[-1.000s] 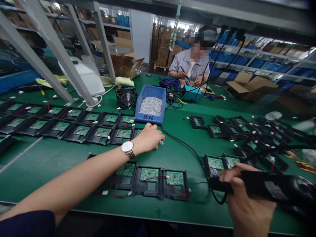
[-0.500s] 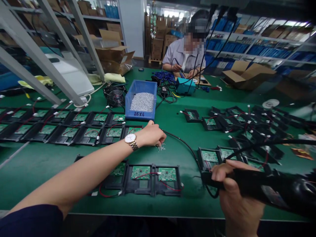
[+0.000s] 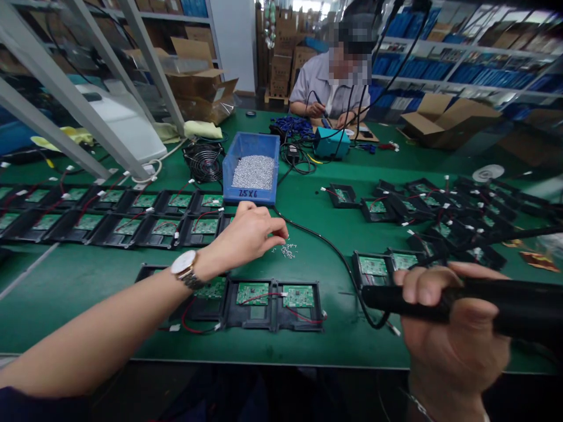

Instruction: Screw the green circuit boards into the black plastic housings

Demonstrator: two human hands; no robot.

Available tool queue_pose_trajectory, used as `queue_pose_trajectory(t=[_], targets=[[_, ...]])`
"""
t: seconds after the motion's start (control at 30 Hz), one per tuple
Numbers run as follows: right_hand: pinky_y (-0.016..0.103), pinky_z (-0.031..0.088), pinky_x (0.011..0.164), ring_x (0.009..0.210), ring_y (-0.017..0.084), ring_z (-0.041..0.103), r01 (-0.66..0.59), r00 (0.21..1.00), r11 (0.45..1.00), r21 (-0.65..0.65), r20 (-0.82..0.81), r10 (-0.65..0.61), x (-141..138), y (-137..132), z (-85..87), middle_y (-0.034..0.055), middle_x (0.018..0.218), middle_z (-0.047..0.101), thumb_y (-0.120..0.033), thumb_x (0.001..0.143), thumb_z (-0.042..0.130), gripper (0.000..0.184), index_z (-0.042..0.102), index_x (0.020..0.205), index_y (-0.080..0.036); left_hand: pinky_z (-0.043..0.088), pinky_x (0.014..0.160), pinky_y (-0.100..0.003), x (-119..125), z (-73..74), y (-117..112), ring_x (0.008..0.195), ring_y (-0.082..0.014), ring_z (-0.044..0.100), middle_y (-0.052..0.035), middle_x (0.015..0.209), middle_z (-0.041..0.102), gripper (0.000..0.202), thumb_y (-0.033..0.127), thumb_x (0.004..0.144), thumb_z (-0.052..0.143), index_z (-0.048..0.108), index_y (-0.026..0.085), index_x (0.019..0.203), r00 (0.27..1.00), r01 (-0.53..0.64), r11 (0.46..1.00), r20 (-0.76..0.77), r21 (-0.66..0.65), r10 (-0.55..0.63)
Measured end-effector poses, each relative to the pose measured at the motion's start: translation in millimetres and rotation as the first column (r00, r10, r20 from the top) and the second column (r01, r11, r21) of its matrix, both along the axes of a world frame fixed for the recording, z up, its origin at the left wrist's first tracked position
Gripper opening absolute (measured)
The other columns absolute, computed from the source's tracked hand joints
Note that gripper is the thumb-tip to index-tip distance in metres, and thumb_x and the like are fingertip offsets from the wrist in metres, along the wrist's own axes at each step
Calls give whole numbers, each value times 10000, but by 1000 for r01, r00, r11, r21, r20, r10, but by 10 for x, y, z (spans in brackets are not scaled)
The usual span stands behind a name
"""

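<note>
My left hand (image 3: 248, 234), with a watch on its wrist, hovers over the green table with fingertips pinched just left of a small pile of loose screws (image 3: 288, 251); what the pinch holds is too small to see. My right hand (image 3: 453, 328) is wrapped round a black electric screwdriver (image 3: 422, 298) lying level, its cable running off across the table. In front of me sit three black trays with green circuit boards (image 3: 264, 296). A blue bin of screws (image 3: 253, 170) marked 25X6 stands behind the left hand.
Long rows of black trays with boards (image 3: 109, 217) fill the left. More trays (image 3: 440, 217) lie scattered on the right. A small fan (image 3: 203, 161) sits beside the bin. Across the table a person (image 3: 334, 82) works at a teal soldering station (image 3: 331, 143). Grey frame posts (image 3: 88, 123) slant at left.
My left hand has drawn back toward me and lifted off the screw pile with fingers pinched. My right hand has raised the screwdriver and levelled it.
</note>
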State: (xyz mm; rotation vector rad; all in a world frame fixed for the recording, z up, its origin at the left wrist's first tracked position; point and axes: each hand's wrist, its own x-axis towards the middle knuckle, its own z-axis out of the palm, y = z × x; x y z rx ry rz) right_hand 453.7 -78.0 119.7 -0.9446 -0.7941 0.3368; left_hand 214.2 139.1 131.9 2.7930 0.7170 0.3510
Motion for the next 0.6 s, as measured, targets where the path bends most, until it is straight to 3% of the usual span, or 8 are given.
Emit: queue_pose_trajectory(t=[0.13,0.27,0.43,0.6], targets=[[348,506,717,565,126,444,17,994,995,101,-108,-6,-64,139,202,-91,637,468,-605,878,884,355,763,1056,-323,341,976,-398,-291,97,-596,866,-179,735,97,909,843,105,319,963,899,808,318,1015,921,-115,986,357,-124,152],[308,456,585,507,102,366,-91,964,986,136,-237,122,-256,283,366,-103,595,335,-574,844,924,320,764,975,-330,394,911,-397,-397,-123,-1024,817,-183,713,97,854,822,134,355,907,951,821,326,898,806,-245,920,463,-306,369],[305,349,448,453,100,332,-247,911,946,208,-283,300,-492,325,437,-102,561,323,-492,876,894,252,793,1017,-309,434,907,-400,-347,-412,-1219,945,-222,681,59,879,819,81,316,935,920,856,355,905,691,-298,855,522,-424,500],[298,341,444,455,107,310,-258,908,947,189,-286,304,-583,318,426,-95,551,329,-536,891,850,253,810,1029,-328,427,930,-413,-318,-407,-1272,983,-225,679,50,899,811,104,284,936,914,857,355,886,693,-280,853,523,-440,497]])
